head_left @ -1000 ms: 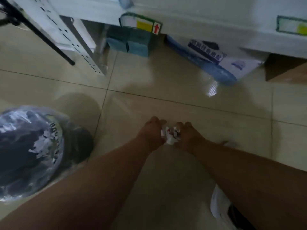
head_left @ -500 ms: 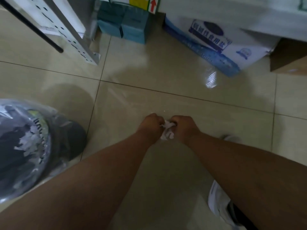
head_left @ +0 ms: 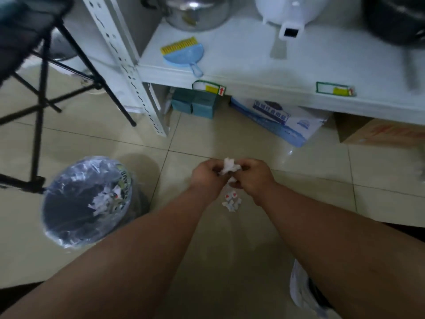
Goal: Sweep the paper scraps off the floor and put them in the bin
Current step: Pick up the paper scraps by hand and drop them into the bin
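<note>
Far left: black tripod legs [head_left: 41,93] on the tile floor [head_left: 310,171]. Next, the bin [head_left: 87,201] – round, clear liner, paper scraps already inside [head_left: 103,200] – stands on the floor left of the arms, well apart from the hands. Behind it, a white perforated shelf post [head_left: 128,67]. On the shelf [head_left: 253,65]: blue dustpan with a yellow-bristled brush [head_left: 184,54], untouched, lying flat near the front edge. Teal boxes [head_left: 195,104] and a blue-white carton [head_left: 282,120] sit under the shelf.

Centre: left hand [head_left: 204,173] and right hand [head_left: 250,176] are close together above the floor, both with fingers curled, pinching one crumpled white paper wad [head_left: 230,168] between them. Below the hands – a small cluster of torn scraps [head_left: 232,201], white with red marks; in the air or on the tile, cannot tell.

Far right: brown cardboard box [head_left: 386,132] under the shelf.
</note>
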`<state>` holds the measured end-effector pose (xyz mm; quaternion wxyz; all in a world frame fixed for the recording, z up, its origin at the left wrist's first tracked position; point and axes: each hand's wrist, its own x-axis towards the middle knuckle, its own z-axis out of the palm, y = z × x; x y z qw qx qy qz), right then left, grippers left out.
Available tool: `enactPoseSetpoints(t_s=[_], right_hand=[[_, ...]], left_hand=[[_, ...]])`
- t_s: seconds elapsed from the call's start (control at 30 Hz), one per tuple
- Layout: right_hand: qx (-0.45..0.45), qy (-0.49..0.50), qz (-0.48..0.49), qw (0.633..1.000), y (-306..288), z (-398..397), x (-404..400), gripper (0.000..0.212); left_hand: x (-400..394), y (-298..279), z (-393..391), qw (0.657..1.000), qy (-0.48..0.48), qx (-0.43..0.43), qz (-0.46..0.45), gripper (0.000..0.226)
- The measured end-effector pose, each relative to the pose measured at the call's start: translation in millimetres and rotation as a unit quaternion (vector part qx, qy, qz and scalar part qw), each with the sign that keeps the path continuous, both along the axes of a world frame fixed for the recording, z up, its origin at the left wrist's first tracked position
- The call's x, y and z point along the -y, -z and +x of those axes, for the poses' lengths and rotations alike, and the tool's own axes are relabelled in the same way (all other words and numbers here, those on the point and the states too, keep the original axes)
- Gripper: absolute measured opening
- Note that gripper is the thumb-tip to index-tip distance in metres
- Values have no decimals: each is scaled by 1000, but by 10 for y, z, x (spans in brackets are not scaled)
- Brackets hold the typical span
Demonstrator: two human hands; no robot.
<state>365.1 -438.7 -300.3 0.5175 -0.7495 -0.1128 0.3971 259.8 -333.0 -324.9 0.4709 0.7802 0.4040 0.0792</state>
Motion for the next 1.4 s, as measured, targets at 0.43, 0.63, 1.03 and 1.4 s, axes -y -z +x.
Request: enactPoseSetpoints(t_s=[0.43, 0.63, 1.03, 1.4], right_hand=[[-9, -61, 199, 978, -1905, -1080, -866, 22], [-28, -142, 207, 968, -2201, -1721, -1432, 32], [1, -206, 164, 965, -1897, -2387, -2005, 31], [52, -243, 106, 963, -1529, -2446, -2224, 16]], left_hand=[[-731, -2230, -1261, 987, -84, 109, 78, 15], [-1099, -2526, -2105, 975, -170, 133, 48, 20], [-1418, -2177, -2775, 942, -305, 131, -46, 27], [-1622, -1929, -2813, 931, -357, 32, -71, 15]])
